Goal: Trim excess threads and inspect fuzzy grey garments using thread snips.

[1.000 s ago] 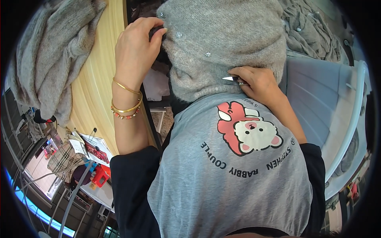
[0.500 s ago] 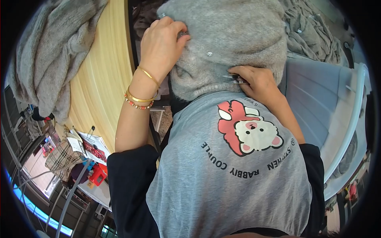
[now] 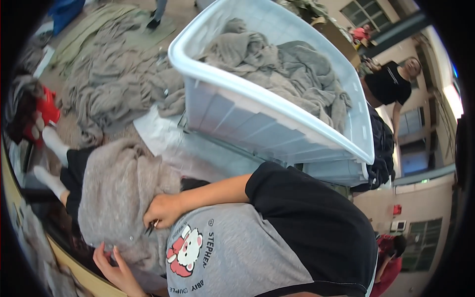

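Note:
A fuzzy grey knit garment lies bunched across my lap. My right hand is closed round small dark thread snips, whose tips point down at the garment beside my shirt. At the garment's lower edge is my left hand. Its fingers are apart and the fingertips are by the knit, with nothing visible in them. A small shiny ornament sits on the fabric between my two hands.
A big pale blue plastic tub holding grey knits stands right beside me. More grey knits are heaped on the floor beyond my feet. A wooden table edge runs at left. People in black and red are at right.
The view has swung to the right, bringing the tub and floor pile into sight. My left hand's curled fingers have opened out. My right hand still holds the thread snips.

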### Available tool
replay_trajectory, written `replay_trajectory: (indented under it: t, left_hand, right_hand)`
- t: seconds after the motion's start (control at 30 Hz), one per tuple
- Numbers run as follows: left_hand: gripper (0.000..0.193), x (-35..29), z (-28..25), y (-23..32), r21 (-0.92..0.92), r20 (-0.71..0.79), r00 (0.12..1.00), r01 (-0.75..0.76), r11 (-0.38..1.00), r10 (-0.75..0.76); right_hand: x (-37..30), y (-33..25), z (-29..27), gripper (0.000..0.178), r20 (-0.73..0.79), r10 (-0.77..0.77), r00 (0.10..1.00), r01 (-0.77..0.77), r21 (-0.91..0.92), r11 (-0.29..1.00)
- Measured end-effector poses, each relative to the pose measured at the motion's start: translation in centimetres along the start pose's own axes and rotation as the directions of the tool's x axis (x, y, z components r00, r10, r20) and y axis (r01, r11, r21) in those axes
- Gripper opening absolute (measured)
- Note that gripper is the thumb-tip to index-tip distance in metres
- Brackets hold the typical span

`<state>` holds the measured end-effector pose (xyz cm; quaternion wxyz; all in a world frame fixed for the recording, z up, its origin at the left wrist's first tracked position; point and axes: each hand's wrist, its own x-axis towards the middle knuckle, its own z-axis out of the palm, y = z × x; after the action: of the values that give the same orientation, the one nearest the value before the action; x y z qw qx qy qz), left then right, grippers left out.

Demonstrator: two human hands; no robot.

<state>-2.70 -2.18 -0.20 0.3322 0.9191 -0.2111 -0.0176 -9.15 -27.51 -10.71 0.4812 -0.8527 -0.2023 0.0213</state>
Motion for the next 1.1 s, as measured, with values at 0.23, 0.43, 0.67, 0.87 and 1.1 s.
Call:
replay_trajectory:
  t: [0.23,0.43,0.67,0.87,1.1]
  left_hand:
    - [0.025,-0.1,-0.4,2.9,-0.003,0.023,0.999,-0.038,0.999,0.038]
    - [0.03,-0.3,-0.6,1.7,0.06,0.008,0.982,-0.191,0.98,0.191]
    - [0.04,-0.4,-0.3,2.8,0.061,-0.011,0.983,-0.183,0.981,0.184]
    - [0.099,0.3,3.1,-6.9,0.09,0.082,0.997,-0.011,0.996,0.004]
    - [0.05,0.8,4.4,2.0,0.325,0.241,0.97,-0.056,0.944,-0.026]
  right_hand:
    - [-0.7,-0.1,-0.2,0.024,-0.023,0.015,1.0,-0.016,-0.02,1.0]
    - [-0.4,0.1,0.4,0.024,0.001,0.016,1.0,-0.016,-0.044,0.999]
    - [-0.5,0.5,0.9,0.026,-0.023,-0.009,1.0,0.007,-0.104,0.995]
    - [-0.5,-0.6,1.2,0.024,0.004,-0.054,0.999,0.054,-0.13,0.99]
    - [-2.7,-0.8,-0.7,0.02,-0.039,-0.014,0.999,0.014,-0.009,1.0]
